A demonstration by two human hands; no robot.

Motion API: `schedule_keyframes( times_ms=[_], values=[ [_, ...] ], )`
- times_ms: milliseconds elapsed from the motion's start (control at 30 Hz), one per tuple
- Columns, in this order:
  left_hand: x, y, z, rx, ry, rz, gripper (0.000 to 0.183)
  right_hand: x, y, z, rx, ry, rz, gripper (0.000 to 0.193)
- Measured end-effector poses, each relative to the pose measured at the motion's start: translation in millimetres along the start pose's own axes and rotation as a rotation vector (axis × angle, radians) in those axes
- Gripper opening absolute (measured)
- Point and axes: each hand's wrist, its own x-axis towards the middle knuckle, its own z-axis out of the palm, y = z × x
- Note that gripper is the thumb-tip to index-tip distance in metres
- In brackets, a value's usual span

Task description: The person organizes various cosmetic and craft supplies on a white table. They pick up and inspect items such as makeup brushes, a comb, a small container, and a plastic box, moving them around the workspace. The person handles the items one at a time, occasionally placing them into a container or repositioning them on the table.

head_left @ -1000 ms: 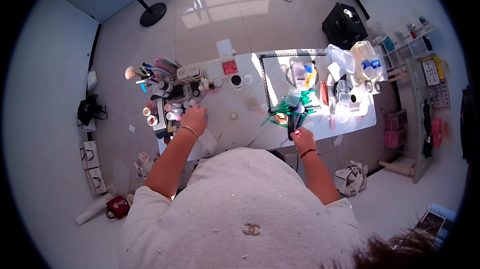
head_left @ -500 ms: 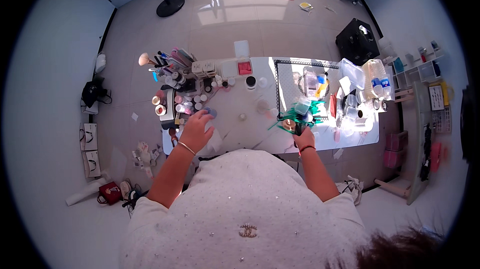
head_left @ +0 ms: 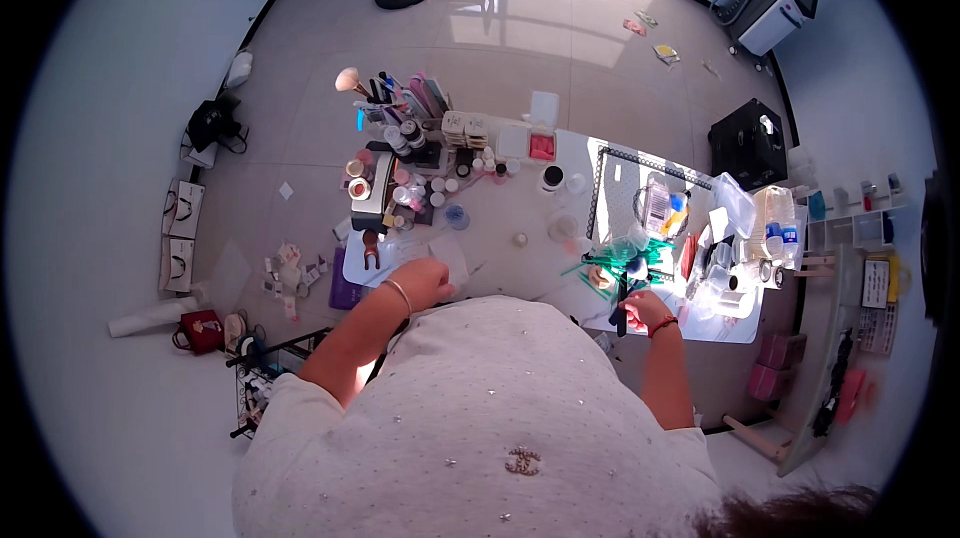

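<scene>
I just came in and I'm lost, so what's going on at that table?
A person is busy at a cluttered table. The right hand is at a long black object near some green sticks; its grip is hard to make out. The left hand is beside a white sheet, with small jars beyond.

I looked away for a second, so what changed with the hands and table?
The left hand has drawn back from the small round blue dish toward the body, beside a crumpled white sheet. The right hand still holds a dark narrow tool. The black-topped jar stayed put; the whole view shifted too.
</scene>
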Motion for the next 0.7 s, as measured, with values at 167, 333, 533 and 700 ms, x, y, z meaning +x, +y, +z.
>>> schedule_keyframes(
  times_ms=[167, 333, 533, 700],
  values=[
    [-6.0, -62.8, -24.5, -0.185, -0.476, -0.571, 0.047, -20.9, -14.8, -3.7, -0.387, 0.105, -0.064, 0.016],
    [-6.9, -160.1, 2.6, 0.155, 0.152, -0.674, 0.045, -47.8, -38.7, 15.4, -0.421, 0.115, -0.128, 0.018],
    [13.9, -192.2, 51.6, -0.066, 0.4, -0.755, 0.043, -64.6, -62.9, 35.5, -0.335, 0.064, -0.282, 0.015],
    [13.0, -220.3, 52.8, -0.186, 0.259, -0.756, 0.036, -61.7, -62.4, 38.0, -0.289, 0.066, -0.307, 0.014]
  ],
)
